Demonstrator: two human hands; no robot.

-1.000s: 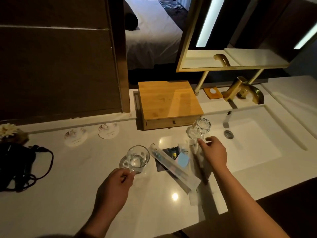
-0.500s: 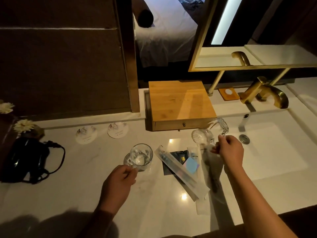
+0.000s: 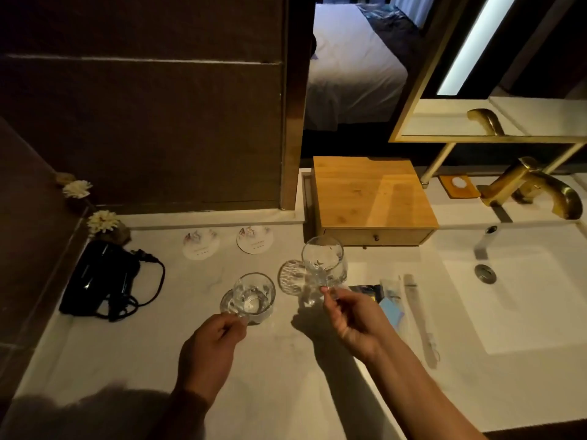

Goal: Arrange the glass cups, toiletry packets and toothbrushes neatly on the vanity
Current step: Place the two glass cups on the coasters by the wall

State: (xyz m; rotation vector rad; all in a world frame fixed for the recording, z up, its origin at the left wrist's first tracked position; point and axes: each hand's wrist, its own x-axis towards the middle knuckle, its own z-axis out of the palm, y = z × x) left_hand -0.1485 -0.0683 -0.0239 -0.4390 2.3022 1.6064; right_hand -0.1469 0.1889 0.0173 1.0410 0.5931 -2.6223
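Pinching the handle of a glass cup [image 3: 324,263], the right hand [image 3: 351,315] holds it lifted and tilted above the vanity [image 3: 143,354], mouth turned toward the back wall; thumb and forefinger are pressed together on the handle at the cup's near side, the other fingers curled loosely below. A round patterned glass coaster [image 3: 290,277] lies flat on the counter just left of and under this cup, which looks empty. The second glass cup [image 3: 254,296] stands upright on its own clear coaster further left, toward the middle of the counter, also empty as far as the dim light shows. The left hand [image 3: 211,347] meets it from the near edge, fingertips closed on the handle at the cup's near-left side, knuckles folded.

Right of the raised cup, near the basin's left rim, lie the toiletry packets [image 3: 386,296]: a dark one, a pale blue one and a clear sachet, overlapping and partly hidden behind the right hand. A wrapped toothbrush [image 3: 419,315] lies just beside them, running from back to near edge along the sink [image 3: 521,338] rim.

Toward the back edge sit two round paper coasters [image 3: 200,244], side by side, well apart from both cups. A wooden drawer box [image 3: 371,198] stands at the back, behind the raised cup. A black hair dryer [image 3: 101,277] with its cord rests by the left edge, white flowers [image 3: 102,221] behind it in the back-left corner. The gold faucet [image 3: 533,188] stands at the sink's back edge
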